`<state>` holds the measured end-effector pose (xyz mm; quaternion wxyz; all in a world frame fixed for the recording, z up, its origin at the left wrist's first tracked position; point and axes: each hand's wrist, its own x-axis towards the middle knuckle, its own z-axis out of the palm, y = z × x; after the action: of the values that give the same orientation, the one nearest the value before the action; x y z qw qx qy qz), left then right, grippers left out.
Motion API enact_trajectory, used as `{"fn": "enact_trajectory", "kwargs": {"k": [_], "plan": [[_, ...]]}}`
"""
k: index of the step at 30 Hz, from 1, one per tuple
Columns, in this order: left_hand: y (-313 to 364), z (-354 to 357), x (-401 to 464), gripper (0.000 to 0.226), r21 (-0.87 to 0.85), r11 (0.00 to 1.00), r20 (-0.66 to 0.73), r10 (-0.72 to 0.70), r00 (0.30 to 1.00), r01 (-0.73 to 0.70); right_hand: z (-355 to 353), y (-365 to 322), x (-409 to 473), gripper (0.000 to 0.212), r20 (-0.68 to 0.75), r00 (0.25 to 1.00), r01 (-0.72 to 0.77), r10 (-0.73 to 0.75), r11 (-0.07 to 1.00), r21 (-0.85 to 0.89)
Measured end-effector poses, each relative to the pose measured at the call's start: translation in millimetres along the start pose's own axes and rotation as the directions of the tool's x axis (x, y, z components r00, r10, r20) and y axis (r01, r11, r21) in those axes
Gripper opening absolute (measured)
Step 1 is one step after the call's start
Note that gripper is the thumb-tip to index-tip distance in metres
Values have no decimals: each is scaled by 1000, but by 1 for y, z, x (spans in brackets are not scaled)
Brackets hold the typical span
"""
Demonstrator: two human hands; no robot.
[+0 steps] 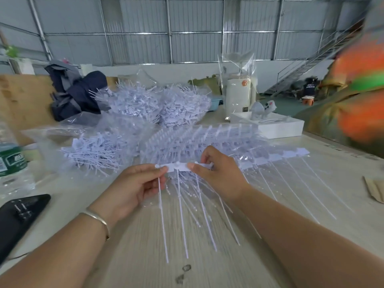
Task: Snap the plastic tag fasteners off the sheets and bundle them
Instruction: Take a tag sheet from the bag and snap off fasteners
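Fastener strip (180,166): left hand (133,189), right hand (218,173) pinch its ends above table (145,256) near edge, likely braced for snapping; tails hang

There is only one view, from a wide-angle camera on the person's head. It looks forward and down, over the near edge of the counter (145,256), very close to both forearms. It faces the far edge, and beyond it the grey wall (195,28) looks curved by the lens.
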<state>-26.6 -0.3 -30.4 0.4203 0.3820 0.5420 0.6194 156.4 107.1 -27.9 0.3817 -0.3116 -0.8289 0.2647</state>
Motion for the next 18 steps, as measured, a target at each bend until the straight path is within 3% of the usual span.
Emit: {"fn": "enact_trajectory", "kwargs": {"k": [6,12,18], "plan": [[4,5,-7,27,-41,999,-26,-1,1000,0,2,5,1,35,-36,999,25,-25,1000,-3],[3,10,-7,17,-178,984,-11,-6,1000,4,7,9,3,36,-22,999,33,-32,998,45],[1,7,-6,12,-306,947,120,-68,990,102,6,2,-1,39,10,999,45,-50,959,280]]}}
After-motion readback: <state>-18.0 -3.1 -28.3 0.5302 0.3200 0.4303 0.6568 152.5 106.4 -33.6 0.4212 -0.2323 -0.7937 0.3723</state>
